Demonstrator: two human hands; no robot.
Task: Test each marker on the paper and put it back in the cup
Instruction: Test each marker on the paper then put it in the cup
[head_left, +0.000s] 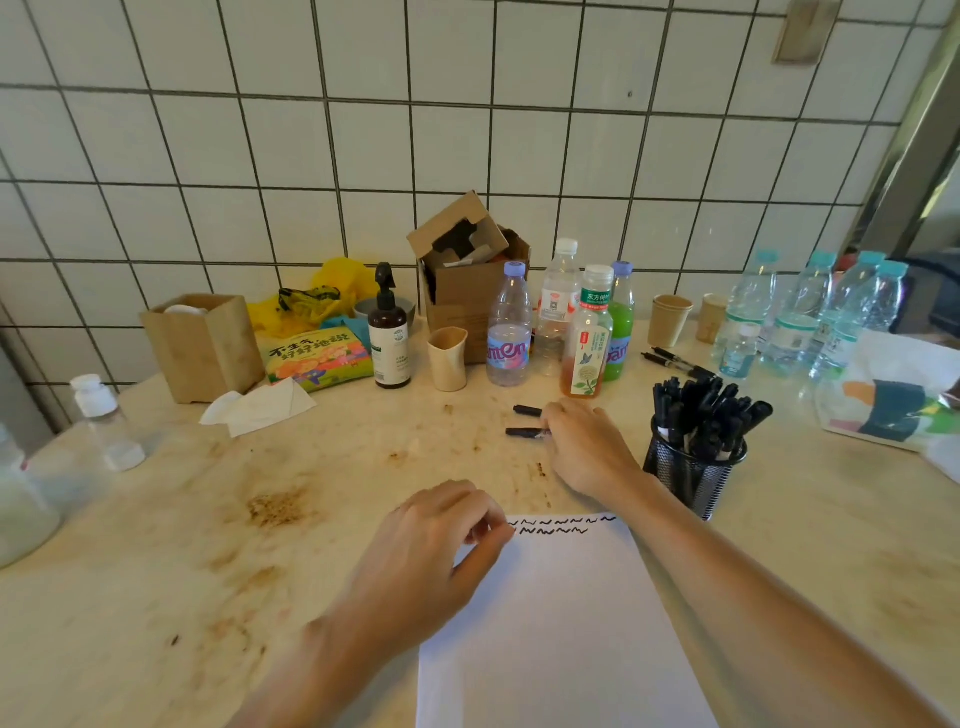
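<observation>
A white sheet of paper (561, 623) lies at the near edge of the counter, with two rows of black squiggles along its top. My left hand (431, 551) rests on the paper's upper left corner, fingers curled, holding nothing that I can see. My right hand (587, 447) lies palm down beyond the paper, its fingertips on a black marker (524, 432) that lies flat on the counter. A second black marker (527, 410) lies just behind it. To the right stands a black mesh cup (691, 478) filled with several black markers.
Bottles (509, 332) and a cream cup (448, 358) stand behind the markers. A cardboard box (467, 275), pump bottle (388, 338), wooden box (205, 345) and tissue (260, 405) sit further left. Water bottles (810, 317), paper cups (670, 319) and two pens (675, 361) are at right.
</observation>
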